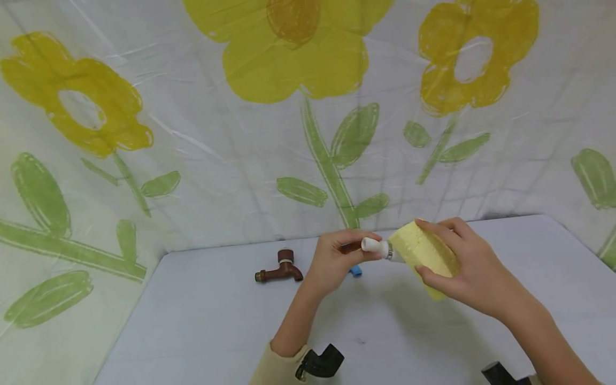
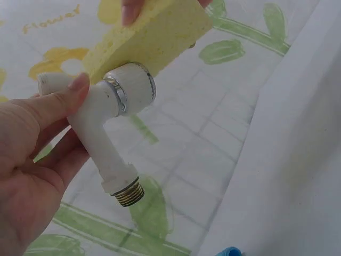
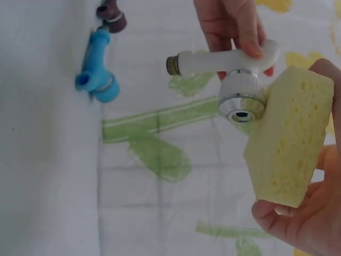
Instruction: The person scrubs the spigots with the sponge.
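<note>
A white plastic tap (image 2: 101, 136) with a brass threaded end is pinched between the thumb and fingers of my left hand (image 1: 333, 259). My right hand (image 1: 469, 267) grips a yellow sponge (image 1: 425, 251) by its opposite edges. In the right wrist view the sponge's side lies right against the tap's round knob (image 3: 242, 98), which has a chrome cap. Both tap and sponge are held up above the table. The left wrist view shows the sponge just behind the knob, with a right fingertip (image 2: 130, 12) on top of it.
On the white table (image 1: 202, 321) a brown tap (image 1: 280, 268) lies to the left of my left hand. A blue tap (image 3: 97, 69) lies near it, mostly hidden behind that hand in the head view. A flower-patterned sheet (image 1: 216, 176) hangs behind the table.
</note>
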A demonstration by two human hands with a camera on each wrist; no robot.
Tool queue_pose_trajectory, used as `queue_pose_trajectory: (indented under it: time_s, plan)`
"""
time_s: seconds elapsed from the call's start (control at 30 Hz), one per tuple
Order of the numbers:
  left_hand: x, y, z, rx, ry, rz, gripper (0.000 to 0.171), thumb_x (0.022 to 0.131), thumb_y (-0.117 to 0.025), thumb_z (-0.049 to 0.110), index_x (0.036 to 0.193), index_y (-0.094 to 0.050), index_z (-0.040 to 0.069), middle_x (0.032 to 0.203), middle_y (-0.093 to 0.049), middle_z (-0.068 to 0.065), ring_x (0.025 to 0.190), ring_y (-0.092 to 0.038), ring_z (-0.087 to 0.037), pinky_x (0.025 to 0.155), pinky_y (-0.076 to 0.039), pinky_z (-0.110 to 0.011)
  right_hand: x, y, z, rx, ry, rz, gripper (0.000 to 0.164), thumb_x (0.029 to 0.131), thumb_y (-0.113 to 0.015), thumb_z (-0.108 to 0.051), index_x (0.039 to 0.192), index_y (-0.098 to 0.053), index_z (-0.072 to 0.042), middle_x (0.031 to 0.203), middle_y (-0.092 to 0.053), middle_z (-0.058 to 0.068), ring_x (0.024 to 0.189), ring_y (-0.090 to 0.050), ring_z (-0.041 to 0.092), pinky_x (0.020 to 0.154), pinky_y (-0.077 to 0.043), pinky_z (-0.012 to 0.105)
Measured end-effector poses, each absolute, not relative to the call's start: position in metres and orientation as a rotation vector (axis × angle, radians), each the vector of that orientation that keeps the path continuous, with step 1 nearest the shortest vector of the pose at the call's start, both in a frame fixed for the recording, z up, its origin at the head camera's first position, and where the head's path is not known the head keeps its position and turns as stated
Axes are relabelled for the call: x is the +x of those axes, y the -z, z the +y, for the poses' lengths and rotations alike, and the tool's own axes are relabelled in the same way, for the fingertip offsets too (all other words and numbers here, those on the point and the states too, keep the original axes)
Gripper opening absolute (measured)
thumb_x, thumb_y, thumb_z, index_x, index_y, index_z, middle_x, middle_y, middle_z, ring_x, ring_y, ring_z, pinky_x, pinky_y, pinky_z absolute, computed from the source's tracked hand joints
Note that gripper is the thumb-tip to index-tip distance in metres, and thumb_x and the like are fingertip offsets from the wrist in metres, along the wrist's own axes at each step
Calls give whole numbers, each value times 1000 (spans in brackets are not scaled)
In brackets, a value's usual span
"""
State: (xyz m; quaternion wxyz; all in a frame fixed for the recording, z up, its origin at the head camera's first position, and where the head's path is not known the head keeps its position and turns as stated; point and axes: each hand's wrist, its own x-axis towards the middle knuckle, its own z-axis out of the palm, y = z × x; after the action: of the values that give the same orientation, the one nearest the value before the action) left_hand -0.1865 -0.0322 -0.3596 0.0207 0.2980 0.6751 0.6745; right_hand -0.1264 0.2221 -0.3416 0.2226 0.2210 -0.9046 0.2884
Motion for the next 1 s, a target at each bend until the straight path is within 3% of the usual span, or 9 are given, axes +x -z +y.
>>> queue_pose_trajectory:
  time_s: [0.23,0.47,0.73,0.9,1.0]
  plan:
    - [-188,362,-34,1247,-1943,2236,21,89,-79,-7,110,-80,-5,110,-78,-21,102,-76,-17,87,-65,-33,-126,340,232,600,-976,-2621,69,83,-91,-18,146,-64,-18,111,-59,-1,83,-49,10,61,-47,24]
    - [-183,356,-33,1482,-1779,2385,22,86,-82,-5,107,-81,-1,108,-80,-15,105,-75,-20,89,-62,-25,-132,340,238,519,-984,-2685,59,90,-86,-21,144,-65,-13,112,-61,4,80,-49,12,58,-46,24]
    - [-179,350,-32,1566,-1641,2475,20,85,-81,-5,105,-83,0,112,-80,-13,115,-74,-23,109,-52,-26,-132,339,246,528,-1119,-2706,46,97,-79,-20,141,-67,-15,116,-63,2,86,-52,11,63,-50,25]
    - [-178,348,-31,1618,-1586,2478,22,86,-81,-6,107,-83,1,111,-80,-13,115,-74,-22,110,-51,-26,-135,342,251,511,-1127,-2722,43,99,-75,-19,141,-67,-13,117,-64,1,85,-55,9,62,-49,25]
    - [-180,352,-32,1524,-1758,2307,21,86,-79,-10,107,-80,-5,112,-79,-19,115,-74,-26,105,-57,-32,-138,345,253,529,-1202,-2714,43,103,-70,-17,145,-65,-17,124,-64,-4,88,-58,10,63,-52,26]
